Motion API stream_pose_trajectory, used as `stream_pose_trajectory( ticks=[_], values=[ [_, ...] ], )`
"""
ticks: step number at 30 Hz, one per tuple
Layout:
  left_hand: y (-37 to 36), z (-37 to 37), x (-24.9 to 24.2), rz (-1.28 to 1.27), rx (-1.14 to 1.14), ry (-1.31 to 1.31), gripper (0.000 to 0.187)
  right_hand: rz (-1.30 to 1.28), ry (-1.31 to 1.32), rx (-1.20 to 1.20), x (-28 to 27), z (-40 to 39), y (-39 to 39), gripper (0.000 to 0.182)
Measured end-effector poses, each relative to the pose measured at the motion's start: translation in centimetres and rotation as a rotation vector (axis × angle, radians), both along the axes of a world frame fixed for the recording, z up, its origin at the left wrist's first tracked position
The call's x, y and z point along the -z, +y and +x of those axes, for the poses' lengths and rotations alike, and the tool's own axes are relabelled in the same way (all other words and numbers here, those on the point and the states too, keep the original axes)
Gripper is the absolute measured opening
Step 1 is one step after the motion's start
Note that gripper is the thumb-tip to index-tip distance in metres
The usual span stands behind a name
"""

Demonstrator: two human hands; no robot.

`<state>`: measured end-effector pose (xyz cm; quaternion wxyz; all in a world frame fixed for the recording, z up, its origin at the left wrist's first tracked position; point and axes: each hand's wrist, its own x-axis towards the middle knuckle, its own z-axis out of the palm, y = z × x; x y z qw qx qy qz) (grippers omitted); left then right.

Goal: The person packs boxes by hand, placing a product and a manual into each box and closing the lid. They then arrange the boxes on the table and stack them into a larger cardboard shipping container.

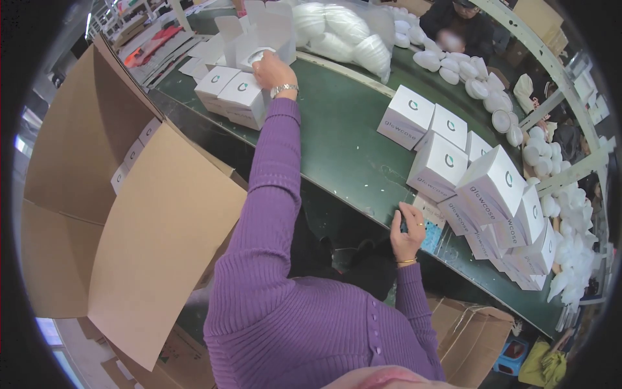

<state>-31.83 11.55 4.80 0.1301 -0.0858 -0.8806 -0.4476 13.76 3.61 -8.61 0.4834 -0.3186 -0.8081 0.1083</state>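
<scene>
My left hand (273,71) reaches across the bench to an open white carton (280,26) with raised flaps. Its fingers are closed at a round white piece (261,56) at the carton's mouth, partly hidden by the hand. Just below stand closed white "glowcose" boxes (241,97). At the bench's front edge, my right hand (407,235) has thumb and fingers apart, with nothing seen held. Beside it lie a blue patterned piece (430,238) and a pale card (429,209), near a group of stacked "glowcose" boxes (490,185).
A large open cardboard box (162,240) stands at left, with white boxes (134,154) inside. Clear bags of white pieces (343,29) lie behind the green bench (337,142). Loose white cups (476,89) line the far side, where another person (457,29) sits. Metal frame bars (518,29) cross at right.
</scene>
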Motion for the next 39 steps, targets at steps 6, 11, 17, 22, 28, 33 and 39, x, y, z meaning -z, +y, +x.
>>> stream_pose_trajectory(
  ticks=[6,11,17,22,28,33,39],
  values=[
    [0.4,5.8,3.8,0.202,0.149,0.663,0.021,-0.033,-0.032,-0.009,0.1,0.1,0.0,0.019],
    [-5.2,19.1,3.5,0.286,0.464,0.825,0.028,-0.012,-0.032,-0.053,-0.4,0.1,-0.1,0.026],
    [-14.1,27.2,1.3,0.393,1.027,0.795,0.014,-0.155,0.146,-0.146,-3.8,-2.1,-2.0,0.074],
    [-14.8,22.7,-0.9,0.460,1.187,0.549,0.030,-0.107,0.250,-0.040,-7.3,-5.5,-2.8,0.070],
    [-11.4,18.2,0.6,0.412,1.472,0.003,0.051,-0.042,0.314,0.066,-7.3,-6.7,-1.7,0.041],
    [-11.3,17.6,0.9,0.550,1.618,-0.173,0.046,0.104,0.232,-0.006,-7.6,-5.9,-1.8,0.035],
    [-11.2,18.3,2.6,0.383,1.530,0.058,0.044,0.172,-0.081,-0.201,-7.6,-5.3,-1.1,0.038]
  ],
)
